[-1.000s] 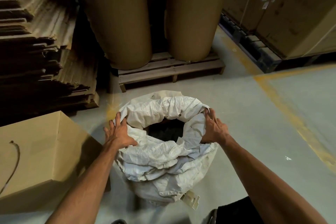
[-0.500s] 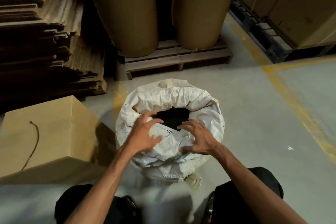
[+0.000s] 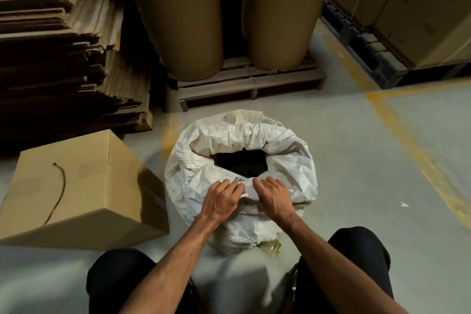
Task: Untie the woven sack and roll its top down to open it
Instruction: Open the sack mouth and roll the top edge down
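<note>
Both hands, left (image 3: 221,199) and right (image 3: 274,196), are gripping the woven sack's (image 3: 288,150) rolled rim at 6 o'clock, fingers curled into fabric.

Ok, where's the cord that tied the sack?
A cord lies on the cardboard box, left of the sack in the head view.

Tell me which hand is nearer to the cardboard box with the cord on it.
Left. The left hand grips the sack rim on the side toward the box; the right hand is beside it, farther away.
</note>
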A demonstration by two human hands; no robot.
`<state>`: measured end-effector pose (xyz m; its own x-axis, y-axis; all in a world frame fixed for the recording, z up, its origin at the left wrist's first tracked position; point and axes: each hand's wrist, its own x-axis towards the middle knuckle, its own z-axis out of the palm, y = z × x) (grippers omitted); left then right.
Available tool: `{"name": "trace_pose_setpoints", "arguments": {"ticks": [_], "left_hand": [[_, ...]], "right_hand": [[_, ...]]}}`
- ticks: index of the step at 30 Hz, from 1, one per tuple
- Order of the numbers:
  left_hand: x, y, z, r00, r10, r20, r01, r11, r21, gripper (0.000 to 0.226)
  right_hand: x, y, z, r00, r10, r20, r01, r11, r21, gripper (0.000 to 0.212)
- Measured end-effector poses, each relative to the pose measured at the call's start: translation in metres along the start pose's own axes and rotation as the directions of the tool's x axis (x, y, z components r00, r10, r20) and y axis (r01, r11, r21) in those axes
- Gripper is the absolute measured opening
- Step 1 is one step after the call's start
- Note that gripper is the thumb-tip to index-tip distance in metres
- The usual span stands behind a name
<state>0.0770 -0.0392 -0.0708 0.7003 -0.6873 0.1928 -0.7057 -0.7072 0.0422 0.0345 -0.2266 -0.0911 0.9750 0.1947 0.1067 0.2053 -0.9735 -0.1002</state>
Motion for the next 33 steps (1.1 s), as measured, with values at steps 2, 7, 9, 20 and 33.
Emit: {"name": "trace_pose_setpoints", "arguments": {"ticks": [2,7,9,20,33], "left_hand": [[-0.01,0.002,0.008,0.991,0.074,-0.107,-0.069,0.996,0.052,0.011],[-0.011,0.001,0.001,0.885,-0.013,0.465,0.198,0.915,-0.352,0.023],[-0.002,-0.008,-0.009,0.811,0.048,0.583,0.352,0.755,-0.554,0.022],[0.094,-0.08,0.02,0.844,-0.297,0.446,0.376,0.921,-0.099,0.062],[0.138,-0.156,0.047,0.795,-0.45,0.406,0.427,0.891,0.151,0.132]], "right_hand": [[-0.007,-0.002,0.005,0.989,-0.065,-0.13,0.062,0.998,-0.03,0.052],[-0.013,0.001,0.018,0.974,-0.081,0.213,0.043,0.984,0.175,0.05],[-0.008,0.007,0.012,0.922,-0.051,0.384,-0.09,0.937,0.338,0.038],[0.062,0.036,0.005,0.89,0.281,0.358,-0.366,0.91,0.195,0.055],[0.131,0.101,0.012,0.885,0.337,0.321,-0.332,0.941,-0.072,0.131]]}}
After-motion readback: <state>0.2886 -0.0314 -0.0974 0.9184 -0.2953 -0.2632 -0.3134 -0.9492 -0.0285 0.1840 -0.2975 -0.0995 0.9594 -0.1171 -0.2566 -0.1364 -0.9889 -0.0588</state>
